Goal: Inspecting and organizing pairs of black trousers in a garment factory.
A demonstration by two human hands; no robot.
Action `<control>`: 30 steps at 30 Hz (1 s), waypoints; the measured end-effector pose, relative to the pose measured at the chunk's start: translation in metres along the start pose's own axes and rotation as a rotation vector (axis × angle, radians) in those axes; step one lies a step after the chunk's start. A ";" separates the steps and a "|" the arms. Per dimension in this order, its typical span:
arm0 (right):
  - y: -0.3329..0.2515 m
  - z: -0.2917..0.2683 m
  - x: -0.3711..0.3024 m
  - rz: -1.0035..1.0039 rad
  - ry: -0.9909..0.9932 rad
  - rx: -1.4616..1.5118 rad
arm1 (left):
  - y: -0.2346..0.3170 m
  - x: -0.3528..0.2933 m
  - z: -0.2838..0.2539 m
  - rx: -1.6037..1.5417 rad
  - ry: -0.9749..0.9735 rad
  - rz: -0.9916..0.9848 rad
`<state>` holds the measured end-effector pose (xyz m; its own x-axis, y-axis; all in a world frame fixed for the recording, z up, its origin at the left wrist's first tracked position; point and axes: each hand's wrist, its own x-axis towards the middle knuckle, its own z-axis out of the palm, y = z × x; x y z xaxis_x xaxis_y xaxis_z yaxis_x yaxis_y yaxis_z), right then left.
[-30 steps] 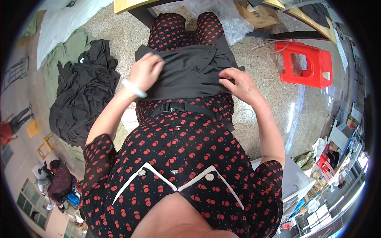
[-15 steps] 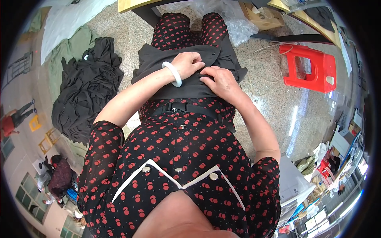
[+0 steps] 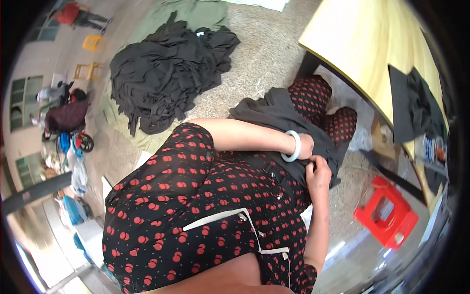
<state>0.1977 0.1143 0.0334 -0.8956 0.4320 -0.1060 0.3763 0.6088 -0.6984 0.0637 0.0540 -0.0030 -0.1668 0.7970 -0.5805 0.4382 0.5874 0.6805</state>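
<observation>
A black buttoned garment [image 3: 274,113] lies across my lap, over the dark trousers with red dots. My left hand [image 3: 306,146], with a white bangle [image 3: 293,147] at its wrist, rests on the garment with curled fingers pinching the cloth. Just beside it, my right hand [image 3: 319,172] also has bent fingers closed on the black cloth. The two hands nearly touch at the fingertips. Small buttons show on the cloth past the hands. The exact fold between the fingers is too small to make out.
A large heap of black garments [image 3: 161,73] lies on a green cloth [image 3: 196,13] on the floor. A pale wooden table [image 3: 357,44] stands at the far right, with black cloth [image 3: 416,105] on it. Near it are a red plastic stool [image 3: 387,213] and a cardboard box [image 3: 383,139].
The view has turned left, so the garment heap, table and stool sit elsewhere in the picture. Both hands stay together on the garment in my lap.
</observation>
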 end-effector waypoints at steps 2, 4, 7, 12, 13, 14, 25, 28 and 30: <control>-0.003 -0.001 0.000 0.005 0.000 0.014 | -0.011 0.004 0.011 -0.166 0.051 -0.058; -0.004 -0.001 0.000 -0.004 0.011 0.011 | -0.008 0.005 0.009 -0.153 0.053 -0.077; 0.003 0.002 -0.004 0.016 0.039 0.000 | 0.001 0.005 0.004 -0.050 -0.011 -0.035; 0.000 0.002 0.007 0.051 0.069 0.099 | 0.001 -0.003 -0.015 -0.011 -0.023 0.048; 0.001 0.003 0.008 0.066 0.097 0.116 | -0.003 -0.003 -0.015 -0.069 -0.022 0.034; 0.000 0.005 0.008 0.074 0.126 0.135 | -0.007 -0.003 -0.016 -0.124 -0.017 0.014; 0.002 0.003 -0.002 -0.005 0.185 -0.006 | 0.008 -0.023 -0.010 -0.030 0.131 0.204; 0.004 0.004 -0.001 -0.005 0.189 -0.005 | 0.003 -0.027 -0.003 0.103 0.229 0.344; 0.003 0.003 0.001 -0.009 0.173 -0.019 | 0.002 -0.026 -0.001 0.127 0.234 0.376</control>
<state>0.1967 0.1146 0.0293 -0.8454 0.5336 0.0241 0.3747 0.6246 -0.6852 0.0677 0.0345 0.0143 -0.1642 0.9704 -0.1770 0.6089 0.2409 0.7558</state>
